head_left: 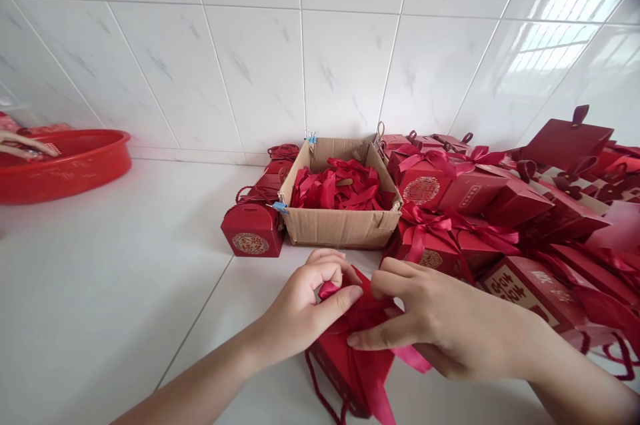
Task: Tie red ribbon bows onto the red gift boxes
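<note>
A red gift box (340,371) sits on the white surface in front of me, with a shiny red ribbon (373,381) over its top and a dark red cord hanging at its side. My left hand (313,301) is closed on a loop of the ribbon, which shows between thumb and fingers. Across from it, my right hand (425,311) has its fingers bent around the ribbon's middle, one digit pressing on the box top. The hands partly hide where the ribbon crosses. One ribbon end sticks out beneath my right hand.
Behind the box stands a cardboard carton (343,228) full of red ribbons. Small red boxes (253,231) line its left side. Many red gift boxes (465,195), some with bows, are piled at right. At far left, another person's hand (27,143) reaches over a red basin (75,168).
</note>
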A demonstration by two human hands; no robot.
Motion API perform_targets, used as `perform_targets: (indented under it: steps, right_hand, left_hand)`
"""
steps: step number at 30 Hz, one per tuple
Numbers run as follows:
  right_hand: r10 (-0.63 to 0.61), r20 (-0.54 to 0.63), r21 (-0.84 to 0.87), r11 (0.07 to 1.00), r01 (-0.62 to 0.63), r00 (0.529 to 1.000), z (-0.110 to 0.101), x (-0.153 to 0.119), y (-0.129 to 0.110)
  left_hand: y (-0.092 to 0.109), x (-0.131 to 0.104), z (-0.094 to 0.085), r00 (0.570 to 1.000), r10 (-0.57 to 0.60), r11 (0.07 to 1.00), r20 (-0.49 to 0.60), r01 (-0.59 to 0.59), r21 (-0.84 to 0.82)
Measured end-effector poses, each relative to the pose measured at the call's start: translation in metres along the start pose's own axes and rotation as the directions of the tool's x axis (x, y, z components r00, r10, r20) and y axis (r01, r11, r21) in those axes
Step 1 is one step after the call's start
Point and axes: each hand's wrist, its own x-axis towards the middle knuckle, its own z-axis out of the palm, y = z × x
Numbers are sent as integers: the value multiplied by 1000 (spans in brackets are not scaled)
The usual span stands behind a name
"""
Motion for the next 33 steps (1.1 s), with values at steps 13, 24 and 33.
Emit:
perform_targets:
  steps: [13,24,33]
  right_hand:
    - [-13,-33,18,1000,14,999,-4,2,3]
    - [50,-155,137,990,-29,987,-4,-2,14]
    - [152,-204,183,976,-115,967,-1,1,19]
  left_hand:
    - [4,-2,3,1000,0,996,2,0,-88]
    - [7,-3,0,994,102,995,43,-102,-12]
    - [8,-3,-3,998,27,998,61,-24,-55]
